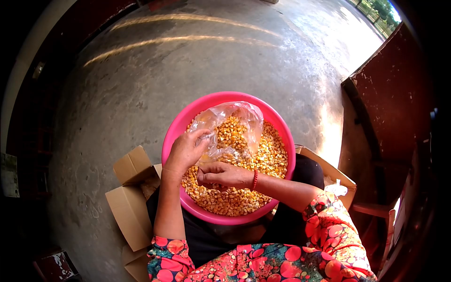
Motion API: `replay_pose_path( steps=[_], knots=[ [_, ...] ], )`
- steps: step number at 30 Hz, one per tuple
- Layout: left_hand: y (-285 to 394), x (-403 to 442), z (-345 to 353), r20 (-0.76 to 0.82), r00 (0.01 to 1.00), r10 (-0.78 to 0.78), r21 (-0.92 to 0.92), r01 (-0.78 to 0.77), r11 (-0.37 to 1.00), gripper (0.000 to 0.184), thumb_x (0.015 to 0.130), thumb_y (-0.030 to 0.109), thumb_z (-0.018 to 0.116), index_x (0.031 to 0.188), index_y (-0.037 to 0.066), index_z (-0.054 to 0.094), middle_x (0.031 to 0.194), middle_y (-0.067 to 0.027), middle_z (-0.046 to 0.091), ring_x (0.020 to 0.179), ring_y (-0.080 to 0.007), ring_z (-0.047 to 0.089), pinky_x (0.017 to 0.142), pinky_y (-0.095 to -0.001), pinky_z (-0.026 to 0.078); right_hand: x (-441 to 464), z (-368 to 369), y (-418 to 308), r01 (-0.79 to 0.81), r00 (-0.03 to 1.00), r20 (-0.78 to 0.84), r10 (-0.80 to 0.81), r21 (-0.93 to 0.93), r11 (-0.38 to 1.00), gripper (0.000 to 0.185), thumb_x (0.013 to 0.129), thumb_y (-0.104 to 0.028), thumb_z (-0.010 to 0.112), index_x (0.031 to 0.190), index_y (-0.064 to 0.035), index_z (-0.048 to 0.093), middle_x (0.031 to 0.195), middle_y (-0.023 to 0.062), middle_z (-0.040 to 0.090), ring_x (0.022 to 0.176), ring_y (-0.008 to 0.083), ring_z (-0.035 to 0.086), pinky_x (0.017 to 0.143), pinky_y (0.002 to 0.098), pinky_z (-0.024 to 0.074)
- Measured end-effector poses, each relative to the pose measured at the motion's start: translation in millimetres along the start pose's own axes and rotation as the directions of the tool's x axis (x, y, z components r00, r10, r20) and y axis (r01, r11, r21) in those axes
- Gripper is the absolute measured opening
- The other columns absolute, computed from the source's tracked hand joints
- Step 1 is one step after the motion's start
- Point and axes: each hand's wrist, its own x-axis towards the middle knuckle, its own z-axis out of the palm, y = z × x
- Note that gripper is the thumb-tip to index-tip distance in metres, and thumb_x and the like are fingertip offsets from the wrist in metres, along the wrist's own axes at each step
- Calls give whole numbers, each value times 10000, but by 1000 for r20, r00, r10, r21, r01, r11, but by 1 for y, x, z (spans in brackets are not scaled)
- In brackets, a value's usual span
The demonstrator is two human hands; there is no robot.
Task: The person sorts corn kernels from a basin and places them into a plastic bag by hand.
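A pink basin [286,123] full of yellow corn kernels [235,202] is in front of my body. On the kernels lies a clear plastic bag [253,117] with more kernels inside. My left hand [187,149] is at the bag's near left side, its thumb and fingers closed on the loose plastic. Just below it, over the corn, my right hand [225,175] is curled with the fingers pressed together. What the right fingers hold, if anything, is hidden under the hand. A red beaded bracelet [255,180] circles the right wrist.
An open cardboard box [129,216] stands left of my legs, and another cardboard box [336,176] with some white plastic on it is at the right. A dark red door [394,89] is at the right. Grey concrete floor [141,84] stretches ahead toward sunlight.
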Motion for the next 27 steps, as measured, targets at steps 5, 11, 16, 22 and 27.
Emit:
replay_pose_path(
  steps=[5,11,16,22,27],
  knots=[
    [3,1,1,13,1000,-4,11,4,1000,303,844,184,598,1109,38,623,934,-180,666,831,-223,647,757,-334,490,5,-6,21,-25,986,160,53,-171,985,205,924,-190,477,788,-51,540,623,-43,445,548,55,412,480,229,344],
    [1,0,1,-4,1000,14,23,-14,1000,300,844,180,596,1106,36,623,931,-183,664,841,-237,649,759,-337,489,2,-5,11,-75,953,285,99,-94,993,316,954,-312,500,747,-77,541,569,-70,401,504,37,355,443,217,290],
    [-4,0,3,2,1000,-28,-3,28,1000,302,818,223,611,1091,95,636,952,-181,655,902,-330,629,795,-391,489,-2,-36,-13,37,996,-86,-18,226,973,251,956,-302,494,844,-89,563,587,-67,396,442,24,304,381,198,205],
    [0,-2,4,-10,1000,7,29,-7,1000,291,839,195,601,1098,68,632,950,-179,662,875,-293,641,774,-367,489,-10,-74,-33,418,792,-575,-204,268,868,166,931,-201,477,898,-64,563,666,-23,462,512,57,380,434,202,283],
    [3,-2,3,11,1000,-18,34,17,999,289,849,176,602,1102,38,630,964,-182,667,846,-254,656,754,-339,492,-1,-89,-30,618,643,-653,-399,135,774,233,937,-206,487,991,-11,602,884,59,614,804,145,589,730,280,483]
  ],
)
